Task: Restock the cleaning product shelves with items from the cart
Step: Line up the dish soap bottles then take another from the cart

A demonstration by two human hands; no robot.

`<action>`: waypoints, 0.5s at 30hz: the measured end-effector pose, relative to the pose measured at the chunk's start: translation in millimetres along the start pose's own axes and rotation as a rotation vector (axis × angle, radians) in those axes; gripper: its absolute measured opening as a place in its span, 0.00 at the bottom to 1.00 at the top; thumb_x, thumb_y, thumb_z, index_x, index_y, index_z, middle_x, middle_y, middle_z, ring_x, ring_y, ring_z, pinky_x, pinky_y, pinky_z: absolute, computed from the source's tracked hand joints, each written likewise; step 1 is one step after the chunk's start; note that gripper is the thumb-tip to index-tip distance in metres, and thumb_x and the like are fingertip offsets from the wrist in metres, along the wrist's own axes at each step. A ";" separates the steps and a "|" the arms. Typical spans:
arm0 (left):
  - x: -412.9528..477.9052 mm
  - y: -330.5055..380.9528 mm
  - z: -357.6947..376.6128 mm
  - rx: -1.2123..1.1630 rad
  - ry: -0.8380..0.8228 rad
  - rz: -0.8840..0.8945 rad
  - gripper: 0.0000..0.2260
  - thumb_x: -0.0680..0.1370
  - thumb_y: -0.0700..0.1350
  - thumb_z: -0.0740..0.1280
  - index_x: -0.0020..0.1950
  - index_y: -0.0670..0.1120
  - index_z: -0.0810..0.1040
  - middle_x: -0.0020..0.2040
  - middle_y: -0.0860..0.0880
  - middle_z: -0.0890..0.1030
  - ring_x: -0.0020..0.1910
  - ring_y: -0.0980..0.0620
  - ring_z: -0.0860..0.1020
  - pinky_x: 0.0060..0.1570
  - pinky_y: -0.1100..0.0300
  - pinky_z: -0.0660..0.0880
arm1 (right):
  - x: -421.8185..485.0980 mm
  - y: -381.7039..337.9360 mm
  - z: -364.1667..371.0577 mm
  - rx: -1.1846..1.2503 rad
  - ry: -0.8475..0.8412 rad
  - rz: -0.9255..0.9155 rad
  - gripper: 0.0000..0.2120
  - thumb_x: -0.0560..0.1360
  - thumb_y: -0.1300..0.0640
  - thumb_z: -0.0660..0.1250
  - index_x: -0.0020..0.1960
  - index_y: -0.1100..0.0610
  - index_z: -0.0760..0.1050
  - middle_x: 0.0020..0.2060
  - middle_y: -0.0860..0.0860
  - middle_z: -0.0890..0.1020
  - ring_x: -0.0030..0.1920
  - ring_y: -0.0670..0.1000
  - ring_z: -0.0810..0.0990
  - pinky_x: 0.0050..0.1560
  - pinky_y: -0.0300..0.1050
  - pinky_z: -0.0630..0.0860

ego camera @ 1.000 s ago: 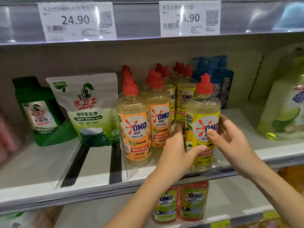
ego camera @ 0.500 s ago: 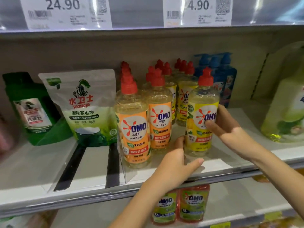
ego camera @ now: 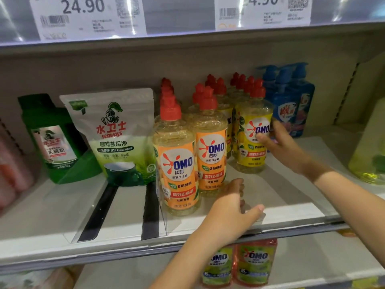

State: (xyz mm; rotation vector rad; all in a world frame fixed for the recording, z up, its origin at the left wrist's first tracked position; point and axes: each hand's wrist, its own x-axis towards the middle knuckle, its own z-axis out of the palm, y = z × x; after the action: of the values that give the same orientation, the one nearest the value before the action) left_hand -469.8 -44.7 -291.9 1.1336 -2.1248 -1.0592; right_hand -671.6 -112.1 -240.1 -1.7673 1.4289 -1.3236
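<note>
On the shelf (ego camera: 291,209), three rows of OMO bottles (ego camera: 211,155) run front to back. Left of them stands a pouch (ego camera: 116,138), with a canister (ego camera: 52,142) behind and to its left. Pump bottles (ego camera: 291,105) stand right of the rows, at the back. The right hand (ego camera: 285,149) grips the rightmost front bottle (ego camera: 253,138) (set further back than its neighbours); the left hand (ego camera: 231,211) is at the shelf's front edge.

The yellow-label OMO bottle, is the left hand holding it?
No, the right hand grips the yellow-label OMO bottle, while the left hand is lower down, apart from it.
</note>
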 end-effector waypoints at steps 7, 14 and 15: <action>0.8 -1.0 -0.7 -0.025 0.002 0.005 0.29 0.78 0.55 0.66 0.75 0.52 0.59 0.70 0.50 0.70 0.65 0.52 0.73 0.64 0.53 0.73 | 4.2 -0.2 3.0 0.059 0.035 0.054 0.24 0.80 0.56 0.60 0.74 0.52 0.58 0.63 0.47 0.73 0.59 0.42 0.74 0.56 0.42 0.74; -1.1 11.0 -6.5 -0.028 0.175 0.140 0.19 0.80 0.47 0.65 0.70 0.49 0.68 0.66 0.51 0.74 0.62 0.56 0.74 0.62 0.61 0.72 | -17.0 -14.6 10.3 0.193 0.079 0.155 0.19 0.81 0.52 0.60 0.69 0.54 0.63 0.59 0.44 0.75 0.59 0.44 0.74 0.51 0.35 0.73; -2.9 13.4 -7.6 -0.031 0.207 0.169 0.17 0.80 0.45 0.65 0.69 0.49 0.70 0.65 0.51 0.75 0.62 0.55 0.74 0.62 0.60 0.73 | -23.3 -20.3 11.7 0.204 0.137 0.165 0.17 0.80 0.53 0.61 0.68 0.54 0.63 0.58 0.43 0.74 0.58 0.44 0.73 0.51 0.35 0.72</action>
State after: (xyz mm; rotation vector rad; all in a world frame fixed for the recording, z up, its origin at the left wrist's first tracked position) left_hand -468.9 -40.6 -276.8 0.9844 -1.9946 -0.8558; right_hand -651.6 -86.1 -236.3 -1.4215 1.4223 -1.4679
